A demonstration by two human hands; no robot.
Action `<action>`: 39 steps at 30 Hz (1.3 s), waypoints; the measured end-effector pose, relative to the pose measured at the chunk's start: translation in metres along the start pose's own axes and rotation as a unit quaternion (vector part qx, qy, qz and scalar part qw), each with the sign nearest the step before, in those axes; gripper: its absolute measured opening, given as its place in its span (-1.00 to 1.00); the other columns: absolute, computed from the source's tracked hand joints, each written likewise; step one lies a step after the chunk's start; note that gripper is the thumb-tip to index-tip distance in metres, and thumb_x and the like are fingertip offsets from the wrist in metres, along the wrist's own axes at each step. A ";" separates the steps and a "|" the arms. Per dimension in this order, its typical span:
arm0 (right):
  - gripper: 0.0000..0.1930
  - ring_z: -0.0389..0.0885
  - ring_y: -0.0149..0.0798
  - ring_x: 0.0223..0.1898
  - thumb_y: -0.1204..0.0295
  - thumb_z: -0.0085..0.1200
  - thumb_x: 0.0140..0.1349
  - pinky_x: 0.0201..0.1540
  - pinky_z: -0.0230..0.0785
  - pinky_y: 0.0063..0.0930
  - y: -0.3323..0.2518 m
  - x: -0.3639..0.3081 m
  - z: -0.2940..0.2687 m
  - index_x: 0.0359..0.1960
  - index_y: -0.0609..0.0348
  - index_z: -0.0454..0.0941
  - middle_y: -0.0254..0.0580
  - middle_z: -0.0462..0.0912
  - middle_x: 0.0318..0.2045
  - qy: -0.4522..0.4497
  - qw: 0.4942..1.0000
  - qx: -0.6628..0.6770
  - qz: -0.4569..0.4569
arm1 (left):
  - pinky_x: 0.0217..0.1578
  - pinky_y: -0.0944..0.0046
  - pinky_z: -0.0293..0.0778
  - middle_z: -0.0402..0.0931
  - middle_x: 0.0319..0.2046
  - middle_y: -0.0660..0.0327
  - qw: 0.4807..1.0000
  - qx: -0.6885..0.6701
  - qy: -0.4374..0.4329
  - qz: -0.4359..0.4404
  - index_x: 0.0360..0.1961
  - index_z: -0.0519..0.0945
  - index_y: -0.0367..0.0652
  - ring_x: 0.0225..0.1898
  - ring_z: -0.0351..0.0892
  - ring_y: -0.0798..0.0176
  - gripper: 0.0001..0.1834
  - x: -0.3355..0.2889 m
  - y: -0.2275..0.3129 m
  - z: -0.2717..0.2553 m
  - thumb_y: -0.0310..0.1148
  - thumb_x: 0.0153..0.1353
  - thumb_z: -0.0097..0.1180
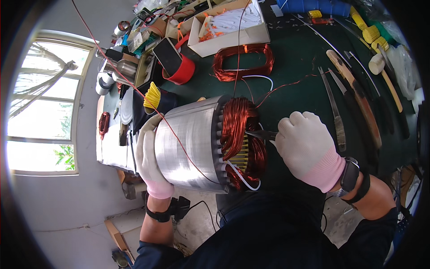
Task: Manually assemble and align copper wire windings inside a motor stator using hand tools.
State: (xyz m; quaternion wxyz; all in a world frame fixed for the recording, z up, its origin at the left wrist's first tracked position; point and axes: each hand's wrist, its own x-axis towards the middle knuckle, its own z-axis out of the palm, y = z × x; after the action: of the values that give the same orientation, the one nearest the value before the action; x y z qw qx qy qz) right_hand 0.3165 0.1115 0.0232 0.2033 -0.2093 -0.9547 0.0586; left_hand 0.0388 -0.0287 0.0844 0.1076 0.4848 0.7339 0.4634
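Note:
A metal motor stator lies on its side at the table's near edge. Bundles of red-brown copper winding wire bulge from its right end, with yellow slot strips among them and a white sleeve looping out below. My left hand, in a white glove with a pink cuff, grips the stator's left end. My gloved right hand is closed round a dark pointed tool, whose tip reaches the windings. Its handle is hidden in the fist, so its kind cannot be told.
Behind the stator lies a copper coil, below a box of white strips. A red round holder with a phone stands left of it. Tweezers, a wooden stick and a mallet lie right. A thin red wire crosses overhead.

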 end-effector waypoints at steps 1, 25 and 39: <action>-0.94 0.60 -0.14 -0.27 0.46 0.26 0.06 -0.23 0.46 -0.26 0.000 -0.001 0.002 -0.45 0.16 0.70 -0.23 0.57 -0.40 0.001 1.000 -0.002 0.000 | 0.30 0.28 0.38 0.60 0.16 0.04 1.000 0.015 -0.005 0.012 0.24 0.57 -0.42 0.16 0.57 0.24 -0.53 0.000 0.005 0.002 -0.33 0.65 -0.31; -0.78 0.60 0.05 -0.11 0.42 0.35 0.16 -0.10 0.50 -0.08 0.046 -0.106 -0.027 -0.22 0.17 0.60 -0.09 0.61 -0.19 0.118 0.964 -0.030 0.238 | 0.36 0.11 0.43 0.44 0.35 0.10 0.696 -0.643 -0.277 -0.157 0.51 0.27 -0.20 0.29 0.51 0.12 -0.42 -0.039 -0.280 -0.047 -0.11 0.62 -0.15; -0.62 0.68 0.08 -0.09 0.45 0.13 0.27 -0.03 0.56 -0.05 0.173 -0.155 -0.043 0.13 0.19 0.49 0.11 0.66 -0.16 -0.053 0.880 -0.255 0.397 | 0.20 0.23 0.55 0.61 0.12 0.13 0.802 -0.521 -0.125 -0.263 0.38 0.43 -0.26 0.08 0.65 0.20 -0.50 -0.012 -0.170 0.001 -0.18 0.57 -0.07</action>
State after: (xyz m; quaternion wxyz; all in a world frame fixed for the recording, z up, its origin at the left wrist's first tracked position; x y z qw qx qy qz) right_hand 0.5281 0.2038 -0.0281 0.0518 -0.6115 -0.7832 -0.0997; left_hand -0.0586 -0.0549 -0.0527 0.5522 0.1976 0.4617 0.6655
